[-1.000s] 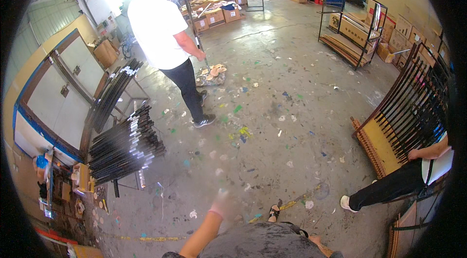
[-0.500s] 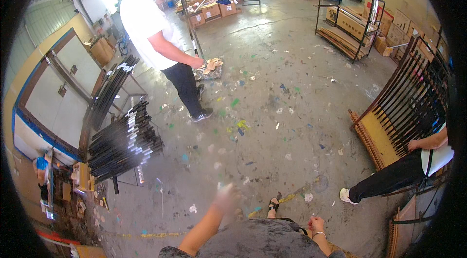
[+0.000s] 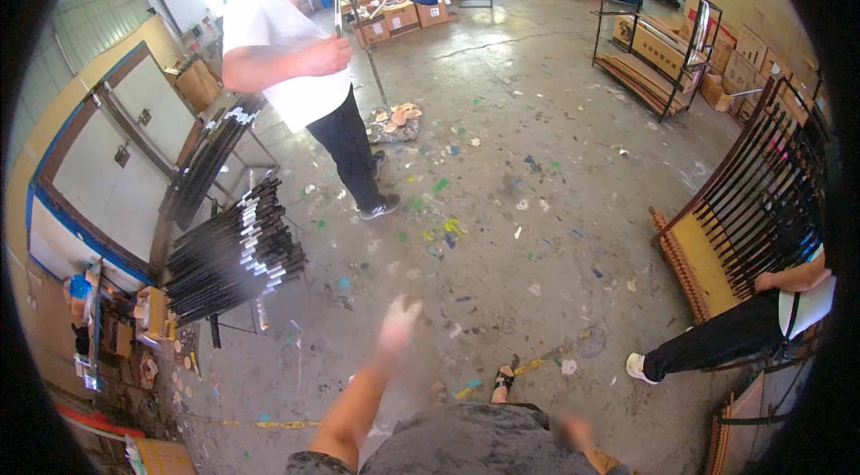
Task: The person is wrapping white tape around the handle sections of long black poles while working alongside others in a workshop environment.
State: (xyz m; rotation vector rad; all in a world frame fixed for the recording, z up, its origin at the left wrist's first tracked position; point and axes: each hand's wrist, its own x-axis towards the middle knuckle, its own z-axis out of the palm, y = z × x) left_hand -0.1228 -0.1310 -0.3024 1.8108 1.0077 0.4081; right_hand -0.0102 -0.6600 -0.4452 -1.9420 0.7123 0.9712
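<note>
Poles (image 3: 215, 264), black with pale bands, stacked at our left.
Our left hand (image 3: 399, 324) extends over the spotted concrete floor (image 3: 493, 305), apart from the poles; our right hand (image 3: 573, 433) hangs beside our dark grey shirt (image 3: 452, 445). Both are blurred, so we cannot tell whether the fingers are open or closed. Ahead, a co-worker (image 3: 287, 72) in a white T-shirt holds a slim rod (image 3: 338, 4); at our right stands a slatted rack (image 3: 757, 193).
</note>
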